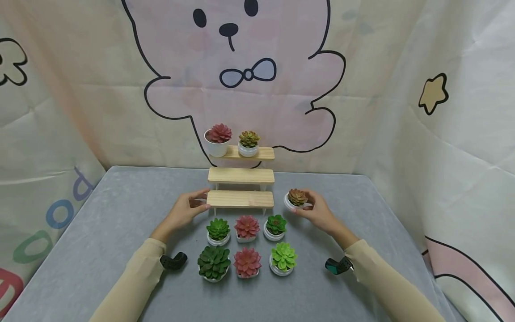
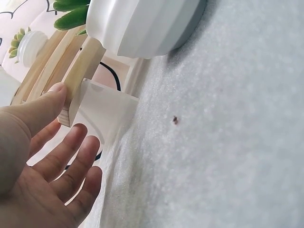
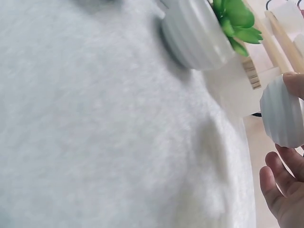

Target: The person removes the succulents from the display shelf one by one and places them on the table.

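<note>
My right hand point(image 1: 320, 212) grips a small white pot point(image 3: 281, 114) with a brownish succulent point(image 1: 297, 197), held to the right of a three-step wooden stand point(image 1: 240, 199). Thumb and fingers pinch the pot's sides. At the stand's left, my left hand point(image 1: 186, 209) holds the end of the lowest board point(image 2: 78, 78) between thumb and index finger, the other fingers loosely bent below. On the top step stand a red succulent in a white pot point(image 1: 218, 142) and a smaller yellow-green potted succulent point(image 1: 248, 144). Both lower steps carry nothing.
In front of the stand, several potted succulents form two rows, among them a dark green one point(image 1: 214, 264), a red one point(image 1: 247, 263) and a bright green one point(image 1: 283, 258). The grey cloth-covered table point(image 1: 120, 214) meets a printed curtain point(image 1: 362, 134) behind.
</note>
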`<control>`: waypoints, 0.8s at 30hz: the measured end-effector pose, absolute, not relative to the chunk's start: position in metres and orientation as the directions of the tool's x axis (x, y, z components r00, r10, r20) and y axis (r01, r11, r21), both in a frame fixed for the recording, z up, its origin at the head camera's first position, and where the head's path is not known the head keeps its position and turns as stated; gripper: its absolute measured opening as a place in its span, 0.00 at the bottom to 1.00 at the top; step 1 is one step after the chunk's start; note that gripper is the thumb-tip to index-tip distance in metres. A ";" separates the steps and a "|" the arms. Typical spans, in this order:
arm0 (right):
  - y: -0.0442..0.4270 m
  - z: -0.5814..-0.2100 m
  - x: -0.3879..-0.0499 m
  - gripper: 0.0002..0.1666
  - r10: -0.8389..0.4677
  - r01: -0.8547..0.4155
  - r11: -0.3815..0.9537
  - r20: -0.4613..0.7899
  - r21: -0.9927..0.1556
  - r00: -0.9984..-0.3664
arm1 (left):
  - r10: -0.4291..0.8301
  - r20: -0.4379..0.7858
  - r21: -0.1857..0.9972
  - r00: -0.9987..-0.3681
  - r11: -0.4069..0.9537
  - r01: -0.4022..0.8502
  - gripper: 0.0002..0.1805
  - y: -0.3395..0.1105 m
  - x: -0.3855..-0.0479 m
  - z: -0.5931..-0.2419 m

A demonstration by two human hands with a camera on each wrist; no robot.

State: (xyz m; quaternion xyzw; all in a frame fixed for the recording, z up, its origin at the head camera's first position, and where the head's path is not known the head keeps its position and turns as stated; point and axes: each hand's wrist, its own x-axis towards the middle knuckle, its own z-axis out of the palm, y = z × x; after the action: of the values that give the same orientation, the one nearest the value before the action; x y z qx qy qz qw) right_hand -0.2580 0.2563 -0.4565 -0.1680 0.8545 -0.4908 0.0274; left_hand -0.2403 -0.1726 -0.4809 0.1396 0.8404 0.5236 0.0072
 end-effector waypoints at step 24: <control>0.275 -0.484 -0.230 0.38 -0.401 -0.289 0.506 0.075 -0.812 -0.913 | 0.236 0.133 0.877 -0.963 0.425 0.225 0.31 -0.172 -0.240 -0.481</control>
State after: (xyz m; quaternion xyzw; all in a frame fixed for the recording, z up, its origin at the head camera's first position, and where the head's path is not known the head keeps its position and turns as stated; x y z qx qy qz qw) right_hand -0.2299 0.2753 -0.4843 -0.1994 0.8657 -0.4550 0.0613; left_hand -0.2402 -0.1717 -0.4812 0.1364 0.8440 0.5186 0.0053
